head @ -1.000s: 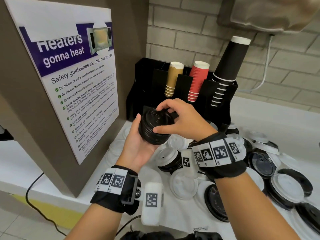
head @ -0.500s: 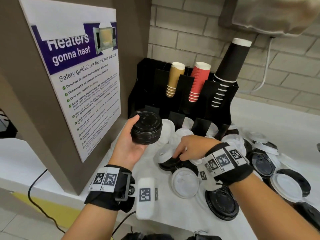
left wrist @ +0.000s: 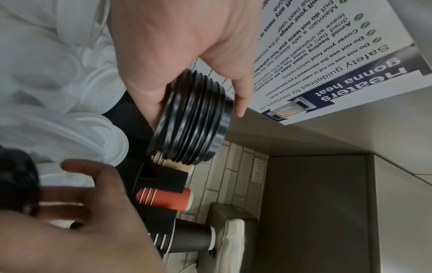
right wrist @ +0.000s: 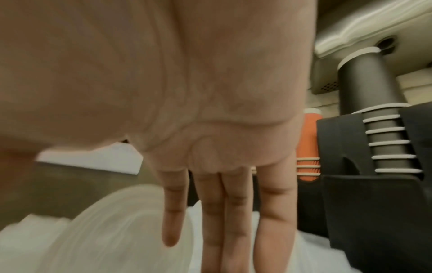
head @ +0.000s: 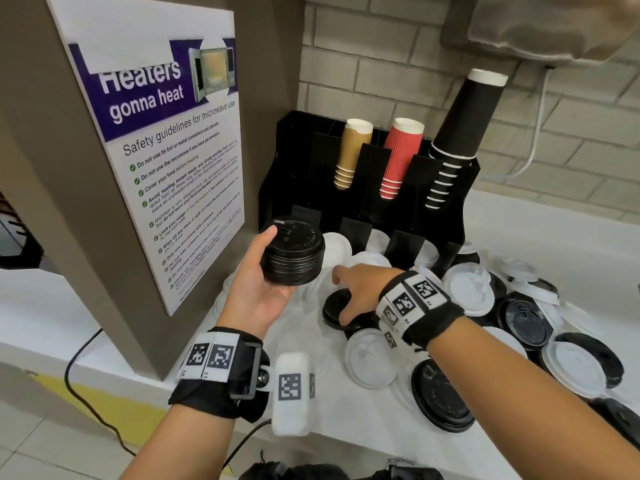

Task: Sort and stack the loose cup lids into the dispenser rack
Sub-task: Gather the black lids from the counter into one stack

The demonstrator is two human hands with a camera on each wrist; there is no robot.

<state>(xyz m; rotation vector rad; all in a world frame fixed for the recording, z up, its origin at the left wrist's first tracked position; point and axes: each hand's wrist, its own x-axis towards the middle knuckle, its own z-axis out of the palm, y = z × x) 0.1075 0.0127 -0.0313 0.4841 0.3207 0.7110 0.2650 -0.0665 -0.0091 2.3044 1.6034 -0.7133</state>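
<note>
Fig. — collecting step: my left hand [head: 258, 292] grips the black lid stack [head: 292, 251] before the rack [head: 367, 188]; right hand [head: 360, 292], fingers straight, reaches a loose black lid [head: 334, 306] — next, pinch its rim & nest it on.

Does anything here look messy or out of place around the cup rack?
Yes. Loose white lids and black lids lie scattered and overlapping on the counter, some upside down, instead of in the rack. Only the black stack in the left hand is tidy.
</note>
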